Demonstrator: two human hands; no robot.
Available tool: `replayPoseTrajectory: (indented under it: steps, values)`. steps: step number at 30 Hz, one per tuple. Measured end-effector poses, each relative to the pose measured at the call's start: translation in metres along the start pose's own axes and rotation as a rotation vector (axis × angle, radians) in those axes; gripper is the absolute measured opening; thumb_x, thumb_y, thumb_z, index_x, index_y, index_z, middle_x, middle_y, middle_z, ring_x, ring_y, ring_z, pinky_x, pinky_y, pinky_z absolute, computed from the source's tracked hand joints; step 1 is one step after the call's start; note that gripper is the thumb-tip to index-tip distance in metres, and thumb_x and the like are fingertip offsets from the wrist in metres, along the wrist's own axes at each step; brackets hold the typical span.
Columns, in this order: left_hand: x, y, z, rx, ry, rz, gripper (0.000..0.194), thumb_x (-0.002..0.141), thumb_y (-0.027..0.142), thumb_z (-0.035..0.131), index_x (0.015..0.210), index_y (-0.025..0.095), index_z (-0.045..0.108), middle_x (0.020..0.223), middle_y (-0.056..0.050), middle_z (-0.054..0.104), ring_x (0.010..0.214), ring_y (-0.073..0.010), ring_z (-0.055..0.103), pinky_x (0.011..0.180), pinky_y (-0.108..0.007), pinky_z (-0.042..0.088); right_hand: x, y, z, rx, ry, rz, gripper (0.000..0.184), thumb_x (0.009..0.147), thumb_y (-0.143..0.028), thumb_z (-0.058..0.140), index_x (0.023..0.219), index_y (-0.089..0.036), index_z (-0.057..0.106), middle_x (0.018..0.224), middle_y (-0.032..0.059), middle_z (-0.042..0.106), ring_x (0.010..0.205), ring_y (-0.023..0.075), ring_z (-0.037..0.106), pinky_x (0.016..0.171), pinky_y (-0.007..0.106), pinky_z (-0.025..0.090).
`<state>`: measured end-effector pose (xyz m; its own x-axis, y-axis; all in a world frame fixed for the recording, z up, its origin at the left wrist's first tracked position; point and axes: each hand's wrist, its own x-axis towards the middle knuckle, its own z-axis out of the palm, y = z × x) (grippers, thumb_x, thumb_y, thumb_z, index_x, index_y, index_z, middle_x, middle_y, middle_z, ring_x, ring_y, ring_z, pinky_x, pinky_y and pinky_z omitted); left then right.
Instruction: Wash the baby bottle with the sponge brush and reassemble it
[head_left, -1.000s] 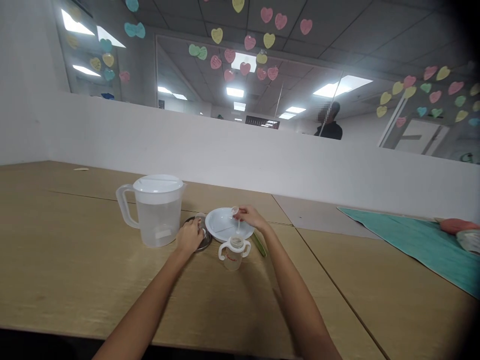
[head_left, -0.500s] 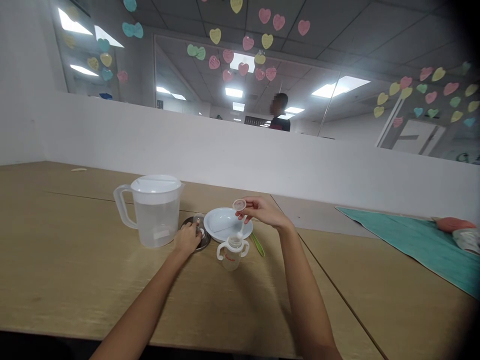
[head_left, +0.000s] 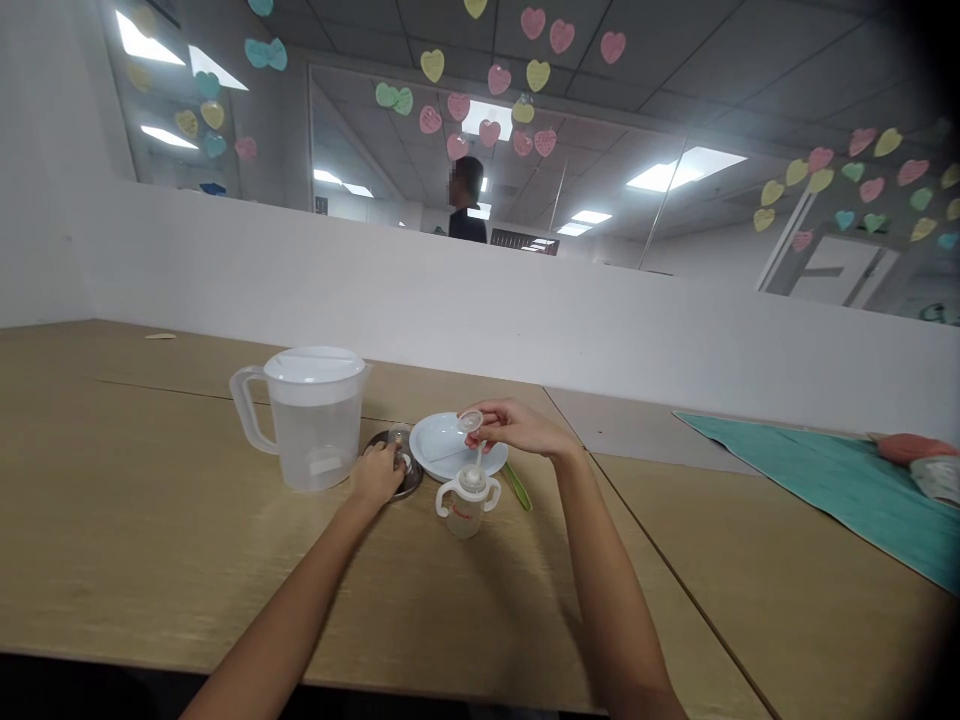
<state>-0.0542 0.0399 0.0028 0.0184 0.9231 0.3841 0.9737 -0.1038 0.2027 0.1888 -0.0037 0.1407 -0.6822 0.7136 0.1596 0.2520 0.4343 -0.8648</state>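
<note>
My right hand (head_left: pixel 517 425) pinches a clear round straw lid (head_left: pixel 471 420) above the baby bottle. From it a pale straw (head_left: pixel 480 455) hangs down, its white ball end at the bottle's mouth. The baby bottle (head_left: pixel 465 515) has two white handles and red print, and stands upright on the table. My left hand (head_left: pixel 377 472) lies at a round metal dish (head_left: pixel 410 485), fingers curled in among small parts. Beside those fingers a clear dome-shaped cap (head_left: pixel 399 434) shows; what they grip is hidden.
Left of my hands stands a lidded plastic pitcher (head_left: pixel 319 430) holding clear liquid. Behind the bottle is a white bowl (head_left: pixel 431 440), with a green-handled utensil (head_left: pixel 519 487) at its right. A green cloth (head_left: pixel 810 465) covers the table's right side. Behind the glass is a person (head_left: pixel 466 205).
My right hand has lowered slightly, bringing the straw's ball end down to the bottle's mouth. My left hand stays at the metal dish. The person behind the glass has moved left.
</note>
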Motion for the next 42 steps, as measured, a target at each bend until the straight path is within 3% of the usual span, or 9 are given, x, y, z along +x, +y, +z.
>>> replayPoseTrajectory:
  steps: [3, 8, 12, 21, 24, 27, 31, 36, 42]
  values:
    - [0.0, 0.001, -0.002, 0.005, 0.007, -0.004, 0.033, 0.081, 0.028, 0.043, 0.105, 0.015, 0.059, 0.101, -0.013, 0.063, 0.098, -0.0258, 0.057, 0.082, -0.033, 0.043, 0.002, 0.005, -0.001, -0.078, 0.009, 0.054, 0.044, 0.077, -0.027, 0.058, 0.119, -0.018, 0.05, 0.079, 0.0019, 0.064, 0.073, 0.0125, 0.058, 0.067, 0.026, 0.047]
    - [-0.001, 0.003, -0.003, -0.08, 0.063, -0.134, 0.021, 0.08, 0.027, 0.042, 0.088, 0.015, 0.058, 0.09, -0.012, 0.065, 0.086, -0.0251, 0.06, 0.071, -0.032, 0.043, 0.005, 0.015, -0.005, -0.515, 0.003, 0.117, 0.03, 0.07, -0.025, 0.063, 0.099, -0.018, 0.059, 0.08, -0.0001, 0.059, 0.073, 0.0128, 0.054, 0.064, 0.024, 0.041]
    - [0.001, 0.003, -0.006, -0.266, 0.217, -0.223, 0.019, 0.082, 0.032, 0.042, 0.082, 0.017, 0.054, 0.079, -0.007, 0.063, 0.075, -0.0223, 0.06, 0.065, -0.031, 0.042, 0.006, 0.021, -0.007, -0.646, -0.05, 0.225, 0.043, 0.062, -0.032, 0.072, 0.1, -0.018, 0.058, 0.091, 0.0022, 0.06, 0.08, 0.0154, 0.055, 0.068, 0.025, 0.042]
    - [-0.009, 0.024, -0.024, -0.621, 0.759, 0.141, 0.018, 0.086, 0.033, 0.044, 0.095, 0.017, 0.047, 0.096, -0.008, 0.056, 0.093, -0.019, 0.055, 0.083, -0.033, 0.044, 0.02, 0.026, 0.014, -0.539, 0.174, 0.043, 0.07, 0.066, -0.045, 0.069, 0.126, -0.019, 0.044, 0.112, 0.0096, 0.056, 0.101, 0.0202, 0.054, 0.084, 0.032, 0.043]
    - [-0.017, 0.034, -0.022, -0.623, 0.744, 0.372, 0.015, 0.085, 0.027, 0.048, 0.096, 0.018, 0.048, 0.103, -0.009, 0.057, 0.099, -0.0187, 0.054, 0.087, -0.034, 0.042, 0.032, 0.029, 0.033, -0.569, 0.2, -0.104, 0.077, 0.066, -0.041, 0.07, 0.131, -0.019, 0.036, 0.122, 0.0108, 0.051, 0.11, 0.0214, 0.05, 0.088, 0.033, 0.04]
    - [-0.024, 0.041, -0.018, -0.623, 0.676, 0.482, 0.013, 0.083, 0.027, 0.05, 0.093, 0.018, 0.051, 0.099, -0.008, 0.061, 0.097, -0.0188, 0.057, 0.087, -0.034, 0.043, 0.039, 0.031, 0.049, -0.723, 0.176, -0.156, 0.057, 0.07, -0.031, 0.064, 0.122, -0.015, 0.044, 0.116, 0.0115, 0.056, 0.103, 0.0215, 0.053, 0.083, 0.031, 0.041]
    - [-0.025, 0.047, -0.017, -0.848, 0.591, 0.249, 0.016, 0.084, 0.034, 0.049, 0.087, 0.019, 0.052, 0.084, -0.004, 0.064, 0.082, -0.0167, 0.06, 0.074, -0.029, 0.046, 0.044, 0.03, 0.062, -0.909, 0.208, -0.128, 0.026, 0.075, -0.029, 0.054, 0.098, -0.015, 0.054, 0.089, 0.0073, 0.063, 0.078, 0.0196, 0.057, 0.066, 0.029, 0.04]
    - [-0.012, 0.051, -0.015, -1.307, 0.513, -0.072, 0.023, 0.081, 0.041, 0.049, 0.076, 0.019, 0.049, 0.065, 0.002, 0.057, 0.062, -0.0113, 0.055, 0.06, -0.023, 0.045, 0.053, 0.032, 0.074, -0.998, 0.231, -0.197, 0.02, 0.076, -0.023, 0.051, 0.093, -0.014, 0.053, 0.089, 0.0093, 0.061, 0.082, 0.0202, 0.055, 0.07, 0.029, 0.039]
    - [-0.011, 0.046, -0.02, -1.323, 0.533, -0.067, 0.024, 0.08, 0.041, 0.049, 0.078, 0.018, 0.05, 0.067, 0.001, 0.058, 0.063, -0.0119, 0.056, 0.061, -0.024, 0.045, 0.059, 0.037, 0.073, -0.935, 0.281, -0.299, 0.033, 0.076, -0.023, 0.051, 0.108, -0.015, 0.051, 0.101, 0.0097, 0.061, 0.094, 0.0208, 0.054, 0.082, 0.031, 0.038]
